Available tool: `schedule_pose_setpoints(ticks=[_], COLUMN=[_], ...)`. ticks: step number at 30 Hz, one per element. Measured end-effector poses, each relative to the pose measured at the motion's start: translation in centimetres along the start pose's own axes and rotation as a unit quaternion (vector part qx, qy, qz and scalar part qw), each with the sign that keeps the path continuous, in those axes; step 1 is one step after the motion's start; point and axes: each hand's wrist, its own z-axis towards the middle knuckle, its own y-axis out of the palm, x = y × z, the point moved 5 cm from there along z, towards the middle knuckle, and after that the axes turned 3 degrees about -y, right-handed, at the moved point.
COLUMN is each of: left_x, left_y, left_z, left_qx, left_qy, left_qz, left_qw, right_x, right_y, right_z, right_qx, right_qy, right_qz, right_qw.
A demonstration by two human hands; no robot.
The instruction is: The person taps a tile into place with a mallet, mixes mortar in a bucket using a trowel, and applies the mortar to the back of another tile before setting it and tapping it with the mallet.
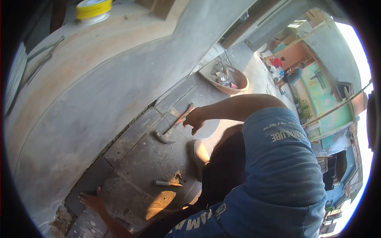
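Observation:
My left hand [93, 201] lies with its fingers spread on a dark grey tile [89, 183] beside the wall base. Over the floor to the right of a hammer [164, 137] is my right hand [194, 119], its fingers apart and pointing down. The hammer lies on the paving, its head towards the wall and its orange-red handle running up beside the right hand; whether they touch is unclear. A small tool with a pale green handle [162, 183] lies on the floor between the two hands.
A basin [238, 81] with bags and other items stands by the wall [131, 91]. A yellow and white tape roll [93, 10] sits on a ledge. My foot [199, 154] is near the hammer. Several people [294, 75] are farther off. Broken rubble [62, 222] shows at lower left.

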Motion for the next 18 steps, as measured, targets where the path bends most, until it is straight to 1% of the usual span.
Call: schedule_pose_setpoints(ticks=[1,2,4,5,6,8,9,11,12,13,15,16,17,18], left_x=[-0.6,-0.4,0.6,0.8,0.7,0.0,0.6,1.3,1.5,2.0,2.8,3.5,5.1,6.2], left_y=[1.3,0.9,-0.1,-0.5,-0.2,1.1,0.1,-1.5,-2.4,-2.9,-3.4,-4.3,-6.4,-8.6], left_z=[0.6,0.7,-0.1,-0.1,0.2,0.7,1.0,-0.2,-0.4,-0.7,-1.7,-2.3,-3.2,-3.6], left_qx=[0.012,0.0,-0.019,-0.027,-0.015,-0.024,-0.009,-0.084,-0.096,-0.109,-0.111,-0.05,0.011,0.018], left_qy=[0.003,-0.01,-0.034,-0.043,-0.029,-0.034,-0.042,-0.059,-0.06,-0.068,-0.056,-0.011,0.041,0.073], left_qz=[0.027,0.04,0.052,0.054,0.053,0.08,0.083,0.05,0.037,0.02,0.005,-0.002,0.0,-0.056], left_qw=[1.0,0.999,0.998,0.997,0.998,0.996,0.996,0.993,0.993,0.991,0.992,0.999,0.999,0.996], right_x=[1.0,1.4,1.9,2.5,2.7,1.8,1.3,1.0,1.0,1.5,3.6,5.3,7.5,9.7], right_y=[1.7,3.0,7.0,9.9,12.7,18.4,20.9,25.6,27.8,29.5,31.2,31.1,29.8,28.4], right_z=[-0.4,-1.4,-1.9,-1.4,-1.2,-1.0,-0.7,-0.3,0.0,0.3,1.2,2.0,2.1,2.4], right_qx=[0.011,0.028,0.104,0.146,0.189,0.227,0.242,0.258,0.27,0.287,0.357,0.408,0.462,0.51], right_qy=[-0.02,-0.003,0.023,0.0,-0.024,-0.04,-0.044,-0.036,-0.029,-0.021,-0.02,-0.032,-0.038,-0.044], right_qz=[0.022,0.06,0.125,0.172,0.214,0.318,0.358,0.427,0.465,0.499,0.553,0.569,0.567,0.547], right_qw=[0.999,0.998,0.986,0.974,0.958,0.92,0.901,0.866,0.843,0.817,0.753,0.713,0.682,0.662])
